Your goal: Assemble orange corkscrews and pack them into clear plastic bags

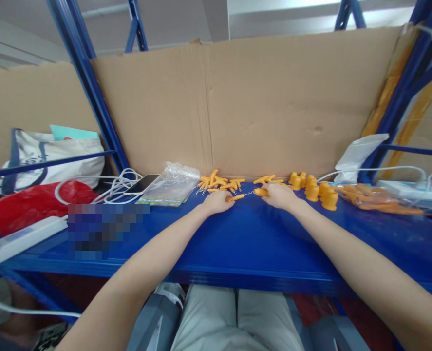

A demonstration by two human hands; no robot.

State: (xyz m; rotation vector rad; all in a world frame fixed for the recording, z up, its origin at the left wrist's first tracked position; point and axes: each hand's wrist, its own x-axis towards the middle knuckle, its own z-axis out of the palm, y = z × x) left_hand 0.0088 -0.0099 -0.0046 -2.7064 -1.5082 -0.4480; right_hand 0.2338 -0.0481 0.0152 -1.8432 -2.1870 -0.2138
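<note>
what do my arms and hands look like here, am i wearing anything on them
The left forearm and right forearm are bare to the picture's edge; no sleeves show. The left grip and right grip are ungloved hands. No watch, bracelet, ring or marking can be made out.

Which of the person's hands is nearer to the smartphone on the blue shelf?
Left. The left hand lies to the right of the smartphone, past the clear plastic bag; the right hand lies farther right, beyond the left. Both grip orange parts.
</note>
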